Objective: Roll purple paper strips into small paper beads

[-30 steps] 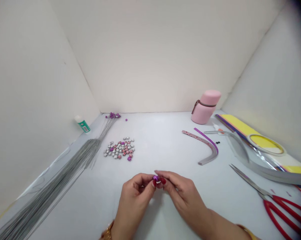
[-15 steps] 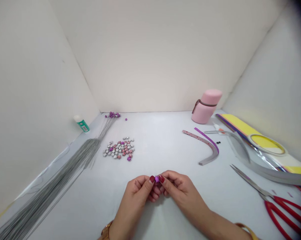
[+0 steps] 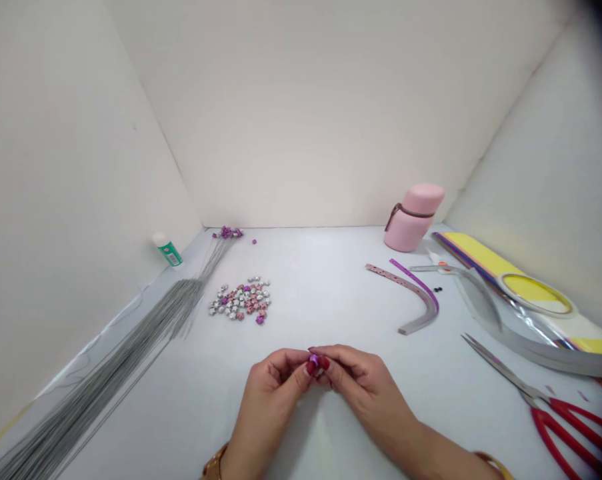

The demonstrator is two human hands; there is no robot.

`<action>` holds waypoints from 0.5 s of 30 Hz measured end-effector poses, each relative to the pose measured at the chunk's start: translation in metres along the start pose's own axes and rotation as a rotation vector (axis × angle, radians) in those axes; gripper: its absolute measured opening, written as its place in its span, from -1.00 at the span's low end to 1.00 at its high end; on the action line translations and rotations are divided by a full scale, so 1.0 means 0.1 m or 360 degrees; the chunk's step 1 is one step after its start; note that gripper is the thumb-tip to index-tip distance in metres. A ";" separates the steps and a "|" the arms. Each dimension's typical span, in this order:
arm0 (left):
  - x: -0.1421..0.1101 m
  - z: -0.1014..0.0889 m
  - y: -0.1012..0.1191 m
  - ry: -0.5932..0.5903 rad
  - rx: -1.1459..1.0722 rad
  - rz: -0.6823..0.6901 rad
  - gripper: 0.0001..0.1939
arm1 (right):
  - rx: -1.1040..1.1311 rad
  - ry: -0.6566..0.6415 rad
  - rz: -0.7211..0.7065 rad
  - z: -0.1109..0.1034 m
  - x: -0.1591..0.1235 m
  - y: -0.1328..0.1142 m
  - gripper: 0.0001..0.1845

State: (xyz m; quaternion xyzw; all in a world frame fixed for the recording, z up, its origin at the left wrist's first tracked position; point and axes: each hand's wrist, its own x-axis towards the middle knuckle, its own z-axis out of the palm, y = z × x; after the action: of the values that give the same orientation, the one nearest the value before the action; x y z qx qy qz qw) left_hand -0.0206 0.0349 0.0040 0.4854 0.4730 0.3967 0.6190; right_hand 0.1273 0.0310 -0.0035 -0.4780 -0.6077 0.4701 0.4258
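Note:
A small shiny purple paper star (image 3: 314,360) is pinched between both hands, low in the middle of the view. My left hand (image 3: 279,381) grips it from the left with thumb and fingers. On the other side, my right hand (image 3: 355,379) closes its thumb and fingertips on the same star. The fingers hide much of it. Beyond my left hand lies a pile of silver, pink and purple paper stars (image 3: 238,299) on the white table (image 3: 321,293). Curved paper strips (image 3: 421,300), some grey, one pink-patterned and one purple, rest beyond my right hand.
Thin grey wires (image 3: 125,363) run along the left, some tipped with purple stars (image 3: 227,233). A glue stick (image 3: 169,252) stands near the left wall. To the right are a pink flask (image 3: 413,219), a tape roll (image 3: 535,293), yellow sheets (image 3: 473,247) and red-handled scissors (image 3: 535,395).
My thumbs and fingertips have shifted around the purple star, with both thumbs slightly lower and the index fingers closer together above it. The view has tilted slightly.

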 end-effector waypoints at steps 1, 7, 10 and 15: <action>-0.01 -0.01 -0.01 0.0007 0.0085 0.0084 -0.85 | -0.0058 0.0008 -0.0035 -0.01 -0.01 0.00 -0.78; -0.06 -0.04 -0.08 0.0184 0.0625 0.0489 -0.85 | -0.0335 -0.0019 -0.0273 -0.04 -0.03 -0.01 -0.75; -0.06 -0.04 -0.08 0.0227 0.0667 0.0518 -0.87 | -0.0378 -0.0015 -0.0345 -0.05 -0.03 -0.02 -0.75; -0.05 -0.05 -0.05 0.0188 0.0571 0.0486 -0.89 | -0.0385 0.0030 -0.0349 -0.06 -0.02 -0.02 -0.76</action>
State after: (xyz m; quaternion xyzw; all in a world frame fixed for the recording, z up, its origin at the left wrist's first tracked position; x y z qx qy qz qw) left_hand -0.0264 0.0303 0.0000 0.6294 0.4925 0.4231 0.4269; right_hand 0.1330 0.0295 -0.0006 -0.4609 -0.7044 0.3397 0.4196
